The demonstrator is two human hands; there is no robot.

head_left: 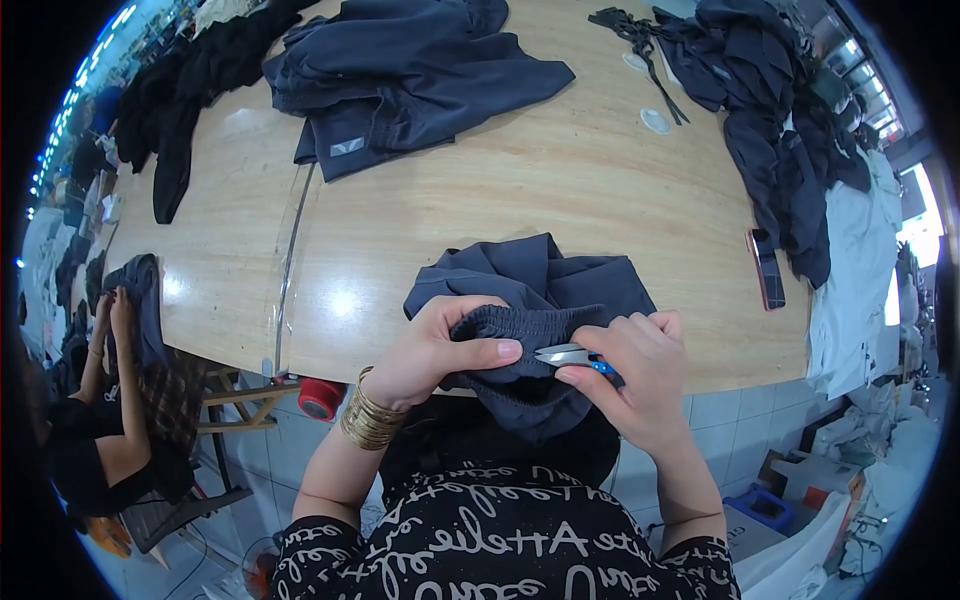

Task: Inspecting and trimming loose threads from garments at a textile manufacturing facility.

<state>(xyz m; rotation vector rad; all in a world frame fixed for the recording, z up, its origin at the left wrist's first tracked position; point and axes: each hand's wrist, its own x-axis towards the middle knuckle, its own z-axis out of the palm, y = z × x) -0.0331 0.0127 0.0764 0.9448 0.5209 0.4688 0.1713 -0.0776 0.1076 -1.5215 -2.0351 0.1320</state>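
Dark slate-blue cloth gathers at the near edge of the pale wooden table [540, 190], where an elastic-waisted garment [595, 280] lies partly on the top and partly over the edge in front of the wearer. The left hand [445, 340], its wrist ringed by gold bangles [368, 420], pinches the gathered waistband [500, 322] between thumb and fingers and hides part of it. The right hand [640, 365] is curled around blue-handled snips [566, 356], whose blades point left toward the left thumb; whether their tips touch the cloth cannot be told. Beyond, a pile of similar garments [410, 75] takes up the far side, with a black garment [185, 90] trailing to its left. Along the right edge lies a heap of dark clothing [770, 150], a phone [767, 270] just beside it, and pale fabric [860, 270] hangs over the table's end. Black straps [645, 50] lie near two round pale discs on the far right part of the top. At the left, a co-worker [120, 410] handles another dark garment [145, 300] at the table's edge. Below on the right, boxes [815, 480] stand on the tiled floor near a blue plastic object [765, 507] and whitish bags [905, 440]; the rim blurs them, so what they contain is unclear.
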